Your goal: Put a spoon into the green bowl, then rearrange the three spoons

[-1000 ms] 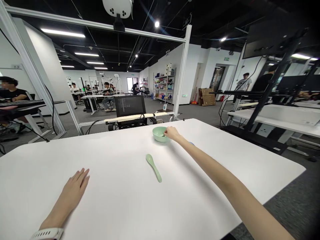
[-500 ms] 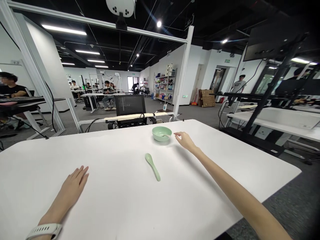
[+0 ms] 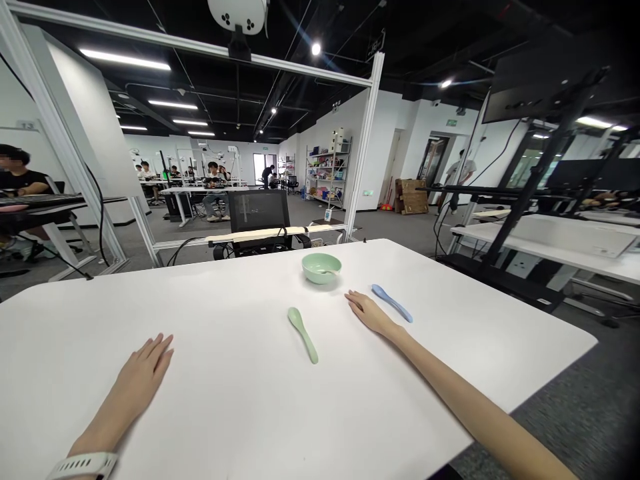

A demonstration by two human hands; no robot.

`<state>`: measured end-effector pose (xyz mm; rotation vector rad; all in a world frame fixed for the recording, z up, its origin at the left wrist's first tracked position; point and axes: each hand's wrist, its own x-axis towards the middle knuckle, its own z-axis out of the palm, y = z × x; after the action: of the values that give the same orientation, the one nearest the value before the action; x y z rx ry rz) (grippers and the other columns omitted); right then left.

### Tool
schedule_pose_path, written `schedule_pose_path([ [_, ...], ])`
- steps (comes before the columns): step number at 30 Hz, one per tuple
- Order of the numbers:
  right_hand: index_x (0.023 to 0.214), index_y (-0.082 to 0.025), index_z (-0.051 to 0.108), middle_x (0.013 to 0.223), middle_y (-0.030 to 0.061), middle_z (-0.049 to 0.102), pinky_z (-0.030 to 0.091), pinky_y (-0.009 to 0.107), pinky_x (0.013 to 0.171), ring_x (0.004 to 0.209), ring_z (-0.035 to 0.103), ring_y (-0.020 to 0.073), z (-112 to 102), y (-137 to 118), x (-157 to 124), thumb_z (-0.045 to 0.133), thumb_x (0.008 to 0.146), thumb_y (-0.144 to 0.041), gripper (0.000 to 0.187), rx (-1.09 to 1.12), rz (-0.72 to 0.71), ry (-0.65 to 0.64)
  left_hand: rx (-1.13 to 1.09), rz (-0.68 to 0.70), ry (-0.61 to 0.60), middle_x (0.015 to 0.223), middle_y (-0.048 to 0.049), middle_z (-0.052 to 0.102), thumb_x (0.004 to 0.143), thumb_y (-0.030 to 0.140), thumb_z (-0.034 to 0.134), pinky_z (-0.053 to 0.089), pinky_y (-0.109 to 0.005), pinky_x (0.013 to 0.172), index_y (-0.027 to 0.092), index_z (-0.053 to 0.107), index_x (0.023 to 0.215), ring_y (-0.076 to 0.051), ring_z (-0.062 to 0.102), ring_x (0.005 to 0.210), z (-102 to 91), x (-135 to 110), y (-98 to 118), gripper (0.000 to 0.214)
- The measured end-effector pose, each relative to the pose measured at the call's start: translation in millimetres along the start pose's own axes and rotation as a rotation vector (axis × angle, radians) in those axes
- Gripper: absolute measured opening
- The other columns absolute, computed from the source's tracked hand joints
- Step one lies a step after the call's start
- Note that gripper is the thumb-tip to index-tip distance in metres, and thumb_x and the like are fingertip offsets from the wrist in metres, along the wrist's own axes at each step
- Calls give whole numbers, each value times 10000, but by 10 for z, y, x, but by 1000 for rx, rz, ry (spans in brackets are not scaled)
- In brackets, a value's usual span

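A green bowl (image 3: 321, 270) stands upright toward the table's far side. Something pale lies inside it, perhaps a utensil, too small to name. My right hand (image 3: 367, 312) rests low over the table just in front and to the right of the bowl, apart from it, fingers stretched out and holding nothing. Close beyond that hand lies a blue spoon (image 3: 393, 304). A green spoon (image 3: 303, 335) lies between my two hands, nearer the right one. At the left, my left hand (image 3: 143, 370) is palm down on the table, open, with a white wristband below it.
The white table (image 3: 225, 400) has its far edge just behind the bowl. Past it are a metal frame (image 3: 365, 147) and a black chair (image 3: 260, 217). A black stand (image 3: 530, 180) rises at the right. Other people sit or walk farther away.
My right hand has moved back from the bowl's right side, toward me and down to the table. The blue spoon now shows beside my arm. My left hand stays in place.
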<state>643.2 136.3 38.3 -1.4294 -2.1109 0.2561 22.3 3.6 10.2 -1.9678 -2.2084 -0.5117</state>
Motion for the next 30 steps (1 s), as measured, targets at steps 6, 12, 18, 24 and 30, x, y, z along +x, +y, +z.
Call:
schedule_pose_path([
  [6, 1336, -139, 771, 1502, 185, 682, 428, 482, 1257, 1473, 585, 321, -40, -38, 9, 487, 1043, -285, 434, -12, 18, -3, 0, -2, 15, 1592, -177, 626, 978, 470, 287, 475, -547, 1237, 109, 662, 1472, -356, 552, 1521, -5, 5, 12, 717],
  [12, 1292, -151, 760, 1277, 170, 779, 513, 441, 1098, 1192, 706, 289, -294, -305, 486, 439, 1003, -169, 432, -94, 104, 234, -9, 2, 57, 1559, -161, 663, 975, 462, 302, 498, -542, 1214, 146, 684, 1451, -338, 578, 1497, 10, -8, 14, 687],
  [18, 1206, -144, 817, 1161, 140, 817, 495, 287, 971, 1144, 720, 261, -490, -854, 1198, 508, 1027, -201, 361, -297, 215, 19, -37, -6, 30, 1588, -179, 633, 983, 501, 274, 467, -559, 1242, 126, 657, 1479, -347, 558, 1515, -34, -31, 47, 730],
  [24, 1038, -151, 871, 1076, 184, 833, 539, 315, 858, 1044, 776, 312, -327, -1059, 1517, 740, 920, -246, 200, -332, 341, -113, -32, -43, -23, 1612, -164, 612, 997, 501, 271, 444, -562, 1264, 142, 635, 1504, -332, 532, 1541, -138, -48, 147, 720],
  [30, 1165, -153, 825, 1080, 145, 826, 516, 276, 802, 983, 762, 257, -361, -1077, 1505, 754, 922, -264, 276, -277, 323, -79, -38, -39, -30, 1608, -156, 617, 1005, 493, 297, 442, -569, 1269, 158, 658, 1483, -335, 533, 1539, -223, -69, 217, 687],
])
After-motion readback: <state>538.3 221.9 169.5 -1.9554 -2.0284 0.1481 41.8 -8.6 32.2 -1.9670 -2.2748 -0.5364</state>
